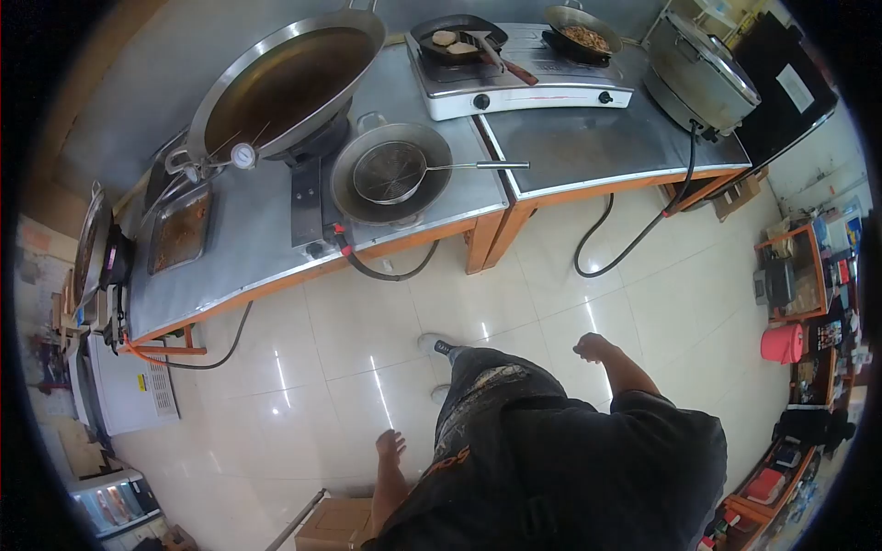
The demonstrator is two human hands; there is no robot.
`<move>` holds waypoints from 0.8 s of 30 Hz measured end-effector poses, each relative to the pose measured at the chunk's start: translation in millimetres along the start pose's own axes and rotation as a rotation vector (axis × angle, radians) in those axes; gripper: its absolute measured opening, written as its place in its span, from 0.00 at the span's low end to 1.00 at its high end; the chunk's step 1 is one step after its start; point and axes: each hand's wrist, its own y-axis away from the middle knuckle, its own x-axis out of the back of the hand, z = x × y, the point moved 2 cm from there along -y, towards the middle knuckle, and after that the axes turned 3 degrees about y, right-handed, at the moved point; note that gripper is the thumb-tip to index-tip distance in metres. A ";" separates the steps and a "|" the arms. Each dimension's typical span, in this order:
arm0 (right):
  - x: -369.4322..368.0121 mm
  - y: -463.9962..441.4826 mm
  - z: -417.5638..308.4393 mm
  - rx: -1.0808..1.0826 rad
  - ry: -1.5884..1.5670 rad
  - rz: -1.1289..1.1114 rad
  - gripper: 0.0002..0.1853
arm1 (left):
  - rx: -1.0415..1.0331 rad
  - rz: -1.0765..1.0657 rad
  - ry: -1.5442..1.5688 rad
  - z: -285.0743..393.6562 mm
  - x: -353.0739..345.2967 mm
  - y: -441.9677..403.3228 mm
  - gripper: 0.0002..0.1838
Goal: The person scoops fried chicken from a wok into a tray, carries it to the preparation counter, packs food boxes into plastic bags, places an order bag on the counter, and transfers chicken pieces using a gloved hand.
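My left hand (390, 446) hangs over the tiled floor at the lower middle, above a cardboard box (336, 522). Its fingers are loosely bent and a little apart, with nothing seen in them. To the right of my legs, my right hand (593, 348) is raised over the floor with its fingers curled in; no object shows in it. Neither hand touches anything. On the steel counter ahead, a wire strainer (390, 173) with a long handle lies across a wok (439, 205). Two pale pieces of food and a spatula (491, 53) are in a dark frying pan (422, 37).
A large wok of dark oil (285, 78) with a dial thermometer (243, 156) stands at the back left, near a metal tray (200, 241). A gas stove (542, 99) holds another pan (585, 39). Hoses (634, 243) hang below the counter's edge. Shelves and a pink bucket (782, 343) stand right.
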 end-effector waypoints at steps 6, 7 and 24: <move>15.1 18.2 -21.1 0.204 0.067 0.236 0.22 | -0.123 -0.102 -0.064 73.7 -29.2 3.2 0.21; 16.3 12.6 -11.9 0.246 0.115 0.256 0.20 | -0.105 -0.097 -0.062 72.2 -28.7 4.0 0.21; 613.5 -123.7 42.2 -0.087 0.071 1.343 0.19 | -0.029 -0.115 0.239 31.0 -169.1 -23.6 0.18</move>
